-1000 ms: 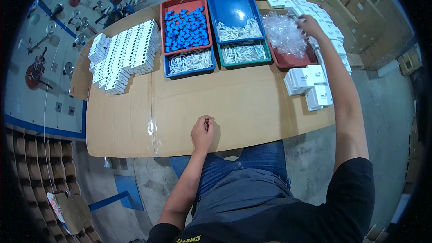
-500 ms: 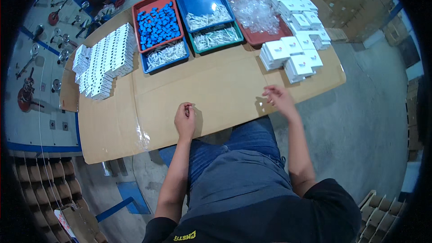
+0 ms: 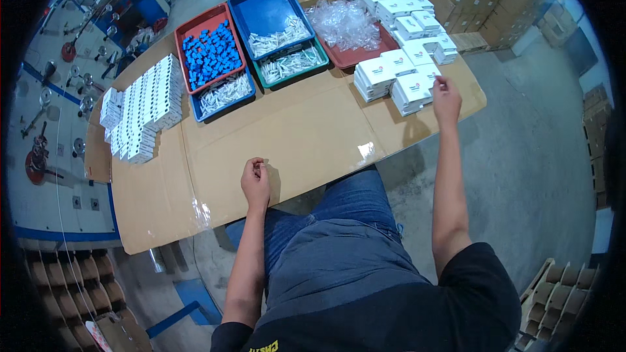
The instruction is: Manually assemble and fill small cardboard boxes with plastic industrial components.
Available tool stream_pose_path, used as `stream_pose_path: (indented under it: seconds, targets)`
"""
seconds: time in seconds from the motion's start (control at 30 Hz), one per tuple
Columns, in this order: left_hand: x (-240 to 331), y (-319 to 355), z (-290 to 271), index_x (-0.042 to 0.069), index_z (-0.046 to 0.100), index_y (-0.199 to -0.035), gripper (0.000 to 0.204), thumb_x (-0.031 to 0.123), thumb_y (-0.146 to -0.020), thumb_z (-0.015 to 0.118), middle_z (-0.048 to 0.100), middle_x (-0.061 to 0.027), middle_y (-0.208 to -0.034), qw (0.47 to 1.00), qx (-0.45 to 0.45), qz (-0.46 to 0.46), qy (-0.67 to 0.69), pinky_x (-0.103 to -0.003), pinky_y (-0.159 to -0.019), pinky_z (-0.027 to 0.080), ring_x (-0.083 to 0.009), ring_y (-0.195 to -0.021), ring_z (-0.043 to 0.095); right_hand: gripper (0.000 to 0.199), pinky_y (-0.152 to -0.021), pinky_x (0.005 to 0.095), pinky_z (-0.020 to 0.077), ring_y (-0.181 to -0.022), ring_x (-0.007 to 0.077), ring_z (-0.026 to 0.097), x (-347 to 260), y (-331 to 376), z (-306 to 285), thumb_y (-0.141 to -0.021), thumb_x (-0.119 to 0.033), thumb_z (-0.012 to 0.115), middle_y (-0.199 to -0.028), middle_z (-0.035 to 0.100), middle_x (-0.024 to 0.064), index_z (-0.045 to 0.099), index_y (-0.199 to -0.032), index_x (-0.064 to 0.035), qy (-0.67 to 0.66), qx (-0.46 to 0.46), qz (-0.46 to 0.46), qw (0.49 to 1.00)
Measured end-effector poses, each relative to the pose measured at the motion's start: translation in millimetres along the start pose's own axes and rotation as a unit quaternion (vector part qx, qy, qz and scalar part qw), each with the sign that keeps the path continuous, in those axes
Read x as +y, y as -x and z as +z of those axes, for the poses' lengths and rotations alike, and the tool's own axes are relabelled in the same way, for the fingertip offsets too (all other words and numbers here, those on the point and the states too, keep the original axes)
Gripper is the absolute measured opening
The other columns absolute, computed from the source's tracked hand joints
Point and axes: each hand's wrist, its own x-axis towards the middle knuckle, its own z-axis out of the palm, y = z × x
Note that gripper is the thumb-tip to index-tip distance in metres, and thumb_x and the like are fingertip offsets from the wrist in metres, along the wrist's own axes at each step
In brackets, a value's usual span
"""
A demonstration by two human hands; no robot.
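My right hand [image 3: 447,100] is at the right side of a front stack of flat white boxes [image 3: 411,91]. Its fingers are bent together at the edge of a top box, and the grip is partly hidden. My left hand [image 3: 255,184] rests over the cardboard-covered tabletop [image 3: 300,137] near its front edge. Those fingers are curled inward; whatever may be inside them is hidden. Beyond the stack, more white boxes [image 3: 394,10] are piled along the right side of the table.
A red tray holds blue parts [image 3: 212,55]. Blue trays [image 3: 261,10] and a green tray [image 3: 287,80] hold small white pieces. Clear plastic pieces [image 3: 345,23] fill another red tray [image 3: 352,58]. Rows of small white boxes [image 3: 147,104] stand at the left. Cardboard cartons [image 3: 502,0] are behind.
My right hand has moved away from the table's front edge, forward and right to the white box stack. My left hand stays curled near the front edge. The whole view has shifted slightly.
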Motion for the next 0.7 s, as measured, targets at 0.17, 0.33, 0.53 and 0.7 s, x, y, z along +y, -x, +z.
stream_pose_path:
  seconds: [0.17, 0.33, 0.53, 0.7]
  targets:
    - [8, -2, 1, 0.001, 0.066, -0.104, 0.010, 0.008, -0.097, 0.062, 0.061, -0.0015, -0.081, 0.999, -0.009, 0.007, -0.040, -0.025, -0.062, 0.045, -0.0080, -0.068, 0.052, 0.036, -0.088, 0.0426, 0.0533, -0.102, 0.0327, 0.069, 52, -71, 16, -0.091, -0.031, 0.069, -0.107, 0.073, 0.0169, 0.071, -0.113, -0.0023, 0.118, -0.042, 0.065, 0.990]
    - [9, -5, 2, 0.002, 0.066, -0.104, 0.011, 0.007, -0.097, 0.060, 0.062, -0.0021, -0.081, 0.999, -0.009, -0.008, -0.044, -0.025, -0.062, 0.045, -0.0084, -0.067, 0.053, 0.063, -0.094, 0.0457, 0.0512, -0.110, 0.0394, 0.066, 68, -115, 43, -0.089, -0.052, 0.069, -0.116, 0.070, 0.0243, 0.068, -0.117, 0.0040, 0.152, -0.151, 0.127, 0.969]
    - [6, -9, 12, 0.003, 0.068, -0.104, 0.012, 0.010, -0.096, 0.063, 0.069, -0.0059, -0.087, 0.998, 0.005, -0.023, -0.056, -0.027, -0.064, 0.049, -0.0115, -0.068, 0.059, 0.075, -0.084, 0.0440, 0.0549, -0.098, 0.0368, 0.071, 92, -144, 47, -0.081, -0.058, 0.075, -0.109, 0.070, 0.0310, 0.069, -0.108, 0.0108, 0.144, -0.231, 0.114, 0.956]
    - [15, -7, 5, 0.002, 0.066, -0.104, 0.011, 0.008, -0.097, 0.061, 0.067, -0.0047, -0.088, 0.997, 0.016, -0.035, -0.060, -0.026, -0.067, 0.049, -0.0097, -0.073, 0.059, 0.069, -0.068, 0.0373, 0.0529, -0.076, 0.0240, 0.068, 83, -138, 55, -0.076, -0.056, 0.081, -0.087, 0.072, 0.0200, 0.072, -0.093, 0.0109, 0.074, -0.208, 0.183, 0.958]
